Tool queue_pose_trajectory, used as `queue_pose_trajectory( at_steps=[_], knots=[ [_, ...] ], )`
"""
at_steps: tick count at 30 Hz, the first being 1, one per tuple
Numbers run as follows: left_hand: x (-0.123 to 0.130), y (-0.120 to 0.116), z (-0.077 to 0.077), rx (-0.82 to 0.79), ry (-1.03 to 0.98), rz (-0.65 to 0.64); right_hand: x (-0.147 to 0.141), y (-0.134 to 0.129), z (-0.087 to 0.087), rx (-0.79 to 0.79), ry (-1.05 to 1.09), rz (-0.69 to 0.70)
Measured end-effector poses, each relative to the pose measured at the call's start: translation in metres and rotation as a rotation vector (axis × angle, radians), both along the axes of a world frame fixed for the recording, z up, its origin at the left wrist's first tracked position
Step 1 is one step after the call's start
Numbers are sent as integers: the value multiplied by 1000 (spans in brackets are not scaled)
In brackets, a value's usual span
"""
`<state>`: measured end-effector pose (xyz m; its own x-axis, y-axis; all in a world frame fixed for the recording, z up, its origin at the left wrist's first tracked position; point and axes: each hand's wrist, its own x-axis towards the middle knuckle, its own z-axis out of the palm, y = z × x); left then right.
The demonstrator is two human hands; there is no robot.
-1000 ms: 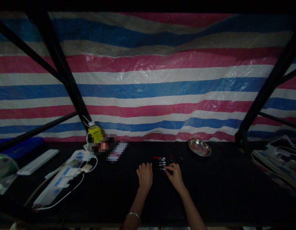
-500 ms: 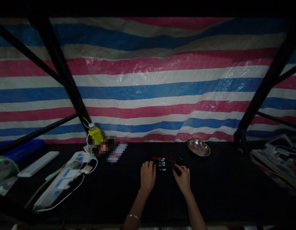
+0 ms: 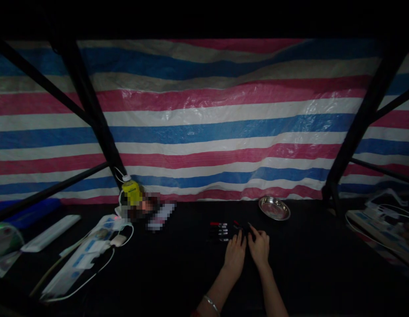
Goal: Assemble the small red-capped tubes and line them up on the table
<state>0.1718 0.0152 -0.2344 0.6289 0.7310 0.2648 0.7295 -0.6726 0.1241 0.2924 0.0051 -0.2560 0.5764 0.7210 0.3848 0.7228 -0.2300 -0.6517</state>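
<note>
Slim dark cylinders with silvery bands lie in a row on the black surface, slim red one farthest from me. My left hand and right hand just right of them, close together; too dark to tell their grip. Light fingertip pinches would best spare the row. Beyond: round shiny metal dish.

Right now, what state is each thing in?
Red marker: lying flat
Black markers: flat, lined up
Metal dish: open side up
Yellow bottle: standing, white cap on
Striped sheet: hung, rippled
Left hand: fingers lowered, grip unclear
Right hand: beside it, grip unclear
</note>
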Motion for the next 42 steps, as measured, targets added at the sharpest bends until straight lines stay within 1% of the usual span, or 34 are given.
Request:
queue_pose_trajectory(
  at_steps=[2,4,8,10,12,15,18,20,23,26,28,29,31,33,36,42],
  knots=[
    [-1,0,-7,-40,-22,-12,0,2,0,-18,-66,8],
    [-5,-1,-8,-64,-76,-34,0,3,-2,-7,-106,2],
    [-15,-9,-1,-133,-229,-23,1,2,-8,48,-91,-23],
    [-18,-12,2,-144,-278,6,3,0,-12,82,-54,-29],
    [-20,-14,3,-130,-286,28,5,-2,-14,115,-14,-33],
    [-20,-14,-3,-93,-286,64,6,-4,-13,131,53,-30],
    [-19,-12,-11,-80,-363,112,5,-6,-11,108,121,-25],
    [-18,-10,-15,-92,-455,107,4,-7,-10,116,146,-17],
    [-19,-10,-14,-105,-586,65,2,-10,-8,190,195,-7],
    [-21,-11,-12,-85,-622,45,0,-15,-4,296,368,6],
    [-22,-12,-10,-70,-601,38,-2,-17,0,342,558,53],
    [-23,-12,-10,-62,-589,36,-3,-18,3,337,667,94],
    [-24,-12,-9,-35,-571,34,-6,-20,9,271,877,206],
    [-24,-13,-8,0,-569,40,-10,-22,14,188,1024,327],
    [-23,-14,-5,27,-582,37,-15,-24,20,142,1097,442],
    [-24,-14,-2,3,-634,5,-14,-26,23,159,1153,470]
  ],
)
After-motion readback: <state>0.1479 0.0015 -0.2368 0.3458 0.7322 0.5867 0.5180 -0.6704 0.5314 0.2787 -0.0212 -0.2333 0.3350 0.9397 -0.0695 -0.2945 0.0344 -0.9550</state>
